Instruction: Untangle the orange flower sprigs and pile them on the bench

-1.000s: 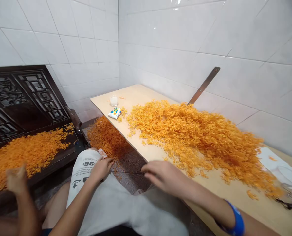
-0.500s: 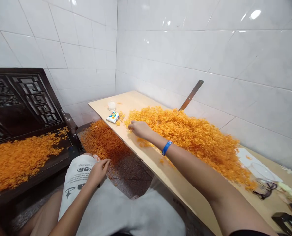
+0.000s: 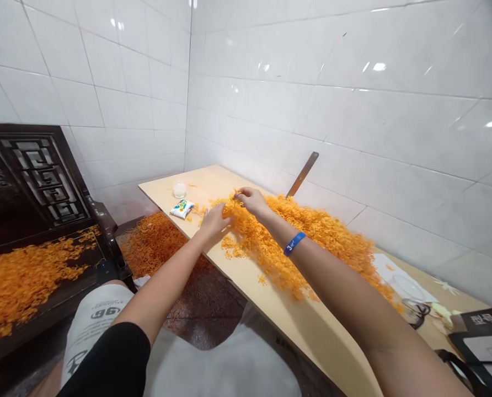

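"Right hand [image 3: 251, 202], blue wristband [image 3: 294, 243] on its arm, works at the far end of a heap of orange pieces [image 3: 329, 231] spread along a pale table [image 3: 213, 179]. Its fingers are bent inward among the frilly strands."

"Gripping anything?"

"It looks like a pinch, but I cannot tell whether a piece is caught. Left hand [image 3: 215, 221], facing it at the heap's near edge, stands with thumb and fingers parted; nothing can be made out inside."

"How is such handling best done?"

"Lightly, I would judge. The strands look tangled, so a few should be pinched at a time and teased loose while the other hand steadies the neighbours. A hard tug could drag a clump over the edge, or knock the packet [image 3: 182, 209] and the small whitish cup [image 3: 179, 191] just beyond the left hand."

"What does the view withhold?"

"Right fingertips sink into orange, and the right forearm crosses in front of the heap, hiding part of it. Blur softens the stretch beneath the hands. A metal bar [image 3: 303, 173] rises behind, its lower end out of sight."

"And at the margins?"

"A dark box [image 3: 484, 339] is cut off at right, its lettering incomplete. More orange covers a carved bench [image 3: 6, 215], also cropped; the orange mass on the floor [image 3: 149, 242] is partly blocked by the left arm."
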Demonstrator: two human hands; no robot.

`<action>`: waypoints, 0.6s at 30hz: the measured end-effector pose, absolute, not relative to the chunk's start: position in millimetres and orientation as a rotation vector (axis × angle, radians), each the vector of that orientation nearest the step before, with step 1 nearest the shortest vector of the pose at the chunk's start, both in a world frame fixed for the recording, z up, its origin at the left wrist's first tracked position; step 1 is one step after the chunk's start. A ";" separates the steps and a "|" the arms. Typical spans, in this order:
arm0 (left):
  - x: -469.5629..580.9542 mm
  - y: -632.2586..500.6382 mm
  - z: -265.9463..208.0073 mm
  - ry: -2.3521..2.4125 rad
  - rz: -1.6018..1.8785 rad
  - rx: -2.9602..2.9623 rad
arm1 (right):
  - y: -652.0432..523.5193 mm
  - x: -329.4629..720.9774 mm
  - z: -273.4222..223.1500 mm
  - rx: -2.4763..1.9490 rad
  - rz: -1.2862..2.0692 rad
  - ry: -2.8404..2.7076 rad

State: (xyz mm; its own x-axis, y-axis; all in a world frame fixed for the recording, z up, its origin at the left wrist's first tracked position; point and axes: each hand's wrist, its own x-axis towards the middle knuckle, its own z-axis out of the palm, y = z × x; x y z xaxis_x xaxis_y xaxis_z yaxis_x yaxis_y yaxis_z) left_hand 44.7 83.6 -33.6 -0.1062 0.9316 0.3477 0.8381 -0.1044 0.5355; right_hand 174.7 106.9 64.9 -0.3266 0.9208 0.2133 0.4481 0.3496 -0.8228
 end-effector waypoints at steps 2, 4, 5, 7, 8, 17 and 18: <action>47.5 88.7 -44.5 2.019 0.962 1.981 | 112.2 179.2 71.8 -1.194 0.884 -1.802; 47.4 88.8 -54.4 2.041 0.921 1.978 | 118.0 184.3 77.8 -1.205 0.902 -1.697; 46.9 88.4 -58.2 2.052 0.897 1.981 | 120.9 186.7 80.0 -1.212 0.909 -1.650; 46.1 88.5 -63.7 2.069 0.846 1.992 | 126.7 190.7 83.5 -1.227 0.915 -1.561; 45.9 89.1 -65.4 2.076 0.821 1.999 | 129.9 192.5 85.5 -1.234 0.910 -1.516; 46.2 93.2 -70.3 2.067 0.758 2.090 | 163.3 214.8 155.7 -1.178 0.718 -1.240; 46.4 92.9 -70.3 2.060 0.765 2.094 | 165.9 216.6 165.1 -1.173 0.708 -1.236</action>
